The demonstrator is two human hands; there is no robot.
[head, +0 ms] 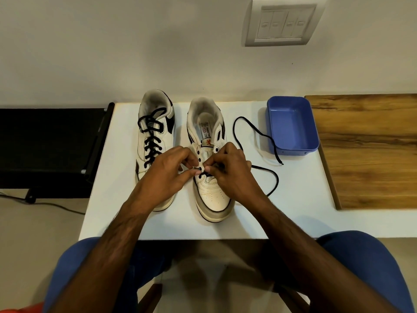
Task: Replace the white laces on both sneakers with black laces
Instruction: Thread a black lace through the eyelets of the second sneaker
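White wall (112, 41) (switch plate (283, 21)), white table (293, 211)

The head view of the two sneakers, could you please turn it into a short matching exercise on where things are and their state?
1. white sneaker on the left
2. white sneaker on the right
3. blue plastic tub
4. loose black lace

a. empty
b. fully laced in black
c. lying on the white table
d. only lowest eyelets threaded

Pairs: 1-b, 2-d, 3-a, 4-c

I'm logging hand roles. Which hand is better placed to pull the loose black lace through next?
Probably the right hand: the black lace trails on its side, while the left hand steadies the right sneaker.
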